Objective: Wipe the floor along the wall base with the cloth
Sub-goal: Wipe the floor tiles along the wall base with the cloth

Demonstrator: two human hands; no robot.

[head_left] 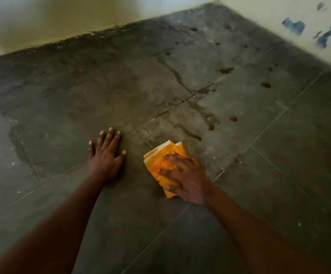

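Observation:
A folded orange and white cloth point(165, 155) lies flat on the dark grey tiled floor point(101, 91). My right hand point(186, 178) presses down on it with fingers spread over its near half. My left hand point(106, 153) rests flat on the bare tile to the left of the cloth, fingers apart, holding nothing. The wall base point(93, 33) runs across the far side, well beyond both hands, and meets a second wall base point(291, 43) at the far right corner.
Pale dusty smears, dark wet spots and streaks point(206, 113) mark the tiles ahead of the cloth. The right wall point(279, 14) has blue paint patches point(293, 26). A crack point(172, 73) runs through one tile. White specks dot the floor.

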